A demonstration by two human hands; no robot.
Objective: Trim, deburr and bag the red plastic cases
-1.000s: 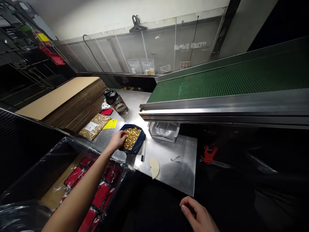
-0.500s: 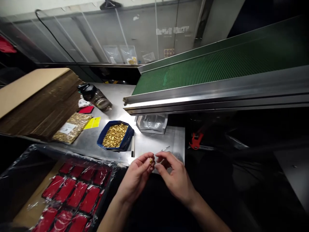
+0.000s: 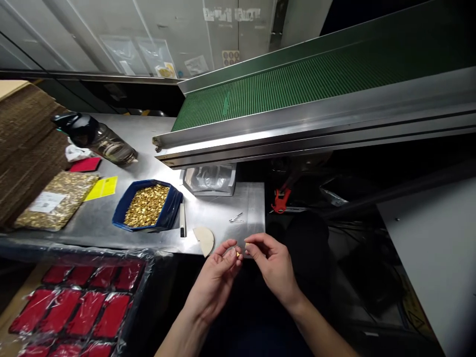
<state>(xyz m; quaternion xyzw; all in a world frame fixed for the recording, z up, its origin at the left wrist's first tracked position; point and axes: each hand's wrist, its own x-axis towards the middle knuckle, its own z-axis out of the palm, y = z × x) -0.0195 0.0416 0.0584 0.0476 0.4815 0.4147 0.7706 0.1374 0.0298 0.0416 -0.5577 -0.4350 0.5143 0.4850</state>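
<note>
My left hand (image 3: 217, 277) is closed, palm partly up, with a small gold metal piece (image 3: 238, 254) showing at its thumb and fingertips. Just to the right, my right hand (image 3: 274, 267) pinches thumb against index finger on a tiny gold-coloured piece (image 3: 247, 244), too small to make out well. A narrow gap lies between the two hands. Beyond them on the metal table is a blue bin (image 3: 119, 212) filled with small gold pieces (image 3: 147, 206). A cutter knife (image 3: 182, 220), a cream half-round piece (image 3: 204, 240) and thin metal tools (image 3: 236, 217) lie nearer.
A green conveyor belt (image 3: 260, 94) slopes up to the right behind the table. At lower left stands a plastic-lined box of red pouches (image 3: 61, 310). A bottle (image 3: 107, 141), a bag of gold pieces (image 3: 70, 193) and a clear-filled tray (image 3: 210, 181) sit further back.
The camera view has shifted right and down, exposing the cream half-round piece. My right finger and thumb have come together on a tiny piece; my left hand keeps its hold.
</note>
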